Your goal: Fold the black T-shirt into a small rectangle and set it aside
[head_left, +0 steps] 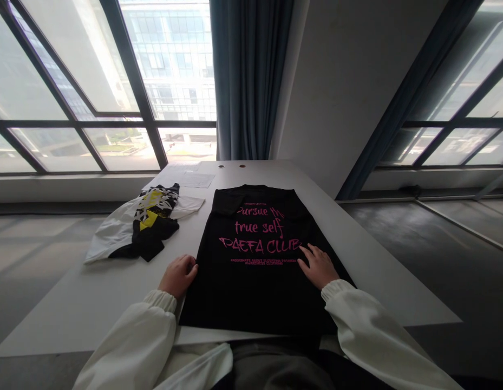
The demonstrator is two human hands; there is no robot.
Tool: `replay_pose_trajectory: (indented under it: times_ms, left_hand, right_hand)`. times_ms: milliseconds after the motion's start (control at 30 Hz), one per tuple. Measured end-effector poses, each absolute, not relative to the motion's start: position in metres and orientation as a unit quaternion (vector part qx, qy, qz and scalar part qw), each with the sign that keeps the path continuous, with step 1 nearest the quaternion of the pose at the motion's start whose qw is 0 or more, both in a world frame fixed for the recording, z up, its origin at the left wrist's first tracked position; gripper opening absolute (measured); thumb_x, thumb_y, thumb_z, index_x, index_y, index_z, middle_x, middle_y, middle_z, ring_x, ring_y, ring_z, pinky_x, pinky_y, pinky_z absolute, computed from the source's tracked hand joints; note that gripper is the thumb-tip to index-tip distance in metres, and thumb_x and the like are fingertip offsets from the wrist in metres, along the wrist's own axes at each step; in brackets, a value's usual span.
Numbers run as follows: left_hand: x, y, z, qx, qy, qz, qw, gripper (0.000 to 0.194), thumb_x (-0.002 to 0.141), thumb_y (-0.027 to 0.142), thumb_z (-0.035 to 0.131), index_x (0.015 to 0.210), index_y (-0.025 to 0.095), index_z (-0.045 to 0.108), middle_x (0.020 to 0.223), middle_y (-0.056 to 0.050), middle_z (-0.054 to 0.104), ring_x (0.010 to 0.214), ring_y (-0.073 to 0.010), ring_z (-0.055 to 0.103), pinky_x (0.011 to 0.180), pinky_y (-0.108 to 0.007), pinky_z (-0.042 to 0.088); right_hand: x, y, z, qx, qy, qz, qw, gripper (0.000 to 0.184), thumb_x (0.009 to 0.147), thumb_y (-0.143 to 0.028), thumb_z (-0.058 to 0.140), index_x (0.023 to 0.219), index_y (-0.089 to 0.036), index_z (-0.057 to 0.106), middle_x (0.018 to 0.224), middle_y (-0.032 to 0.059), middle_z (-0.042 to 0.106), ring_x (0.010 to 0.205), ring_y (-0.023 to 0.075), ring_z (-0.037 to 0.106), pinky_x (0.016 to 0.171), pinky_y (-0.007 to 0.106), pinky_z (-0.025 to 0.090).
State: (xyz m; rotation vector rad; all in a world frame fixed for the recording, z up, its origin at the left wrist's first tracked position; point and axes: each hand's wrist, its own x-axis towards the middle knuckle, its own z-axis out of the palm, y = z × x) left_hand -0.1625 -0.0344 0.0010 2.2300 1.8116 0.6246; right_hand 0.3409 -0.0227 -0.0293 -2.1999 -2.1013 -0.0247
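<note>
A black T-shirt (251,281) with pink lettering lies flat on the white table (113,295), its sides folded in so it forms a long rectangle. My left hand (178,275) rests at the shirt's left edge with its fingers curled under, pinching the fabric there. My right hand (317,265) lies flat on the shirt's right side, fingers stretched out over the cloth just below the lettering. Both arms wear white sleeves with gathered cuffs.
A crumpled white, black and yellow garment (143,225) lies on the table to the left. Sheets of paper (192,179) lie at the far end near the window. A dark curtain (249,81) hangs behind. The table's right edge drops to grey floor.
</note>
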Motion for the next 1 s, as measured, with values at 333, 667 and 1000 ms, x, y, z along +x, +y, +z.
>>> replay_pose_trajectory:
  times_ms: [333,667,1000]
  left_hand:
    - [-0.163,-0.035,-0.005,0.792,0.573,0.196,0.079,0.066,0.077,0.015,0.05,0.138,0.032,0.068,0.16,-0.001,0.054,0.141,-0.026,0.057,0.117,-0.043,0.048]
    - [-0.162,-0.033,-0.008,0.774,0.599,0.195,0.065,0.035,0.096,0.044,0.052,0.118,0.031,0.076,0.143,-0.004,0.068,0.131,-0.0298,0.063,0.113,-0.049,0.05]
    - [-0.167,-0.029,-0.019,0.774,0.597,0.203,0.056,0.032,0.094,0.045,0.055,0.115,0.031,0.075,0.139,-0.004,0.069,0.127,-0.0296,0.065,0.109,-0.047,0.053]
  right_hand:
    - [0.338,-0.022,-0.029,-0.717,-0.695,-0.005,0.056,0.059,0.103,-0.044,0.045,0.157,-0.02,0.053,0.166,0.0167,0.045,0.153,0.0342,0.04,0.123,0.055,0.032]
    - [0.336,0.002,0.003,-0.735,-0.673,0.082,-0.018,0.063,0.1,-0.052,0.051,0.157,-0.025,0.053,0.16,0.0185,0.051,0.137,0.0393,0.057,0.109,0.052,0.046]
    - [0.355,0.113,0.0,-0.767,-0.64,0.052,0.01,0.082,0.108,-0.055,0.035,0.169,-0.001,0.02,0.177,0.0234,0.014,0.164,0.0332,0.016,0.13,0.044,0.017]
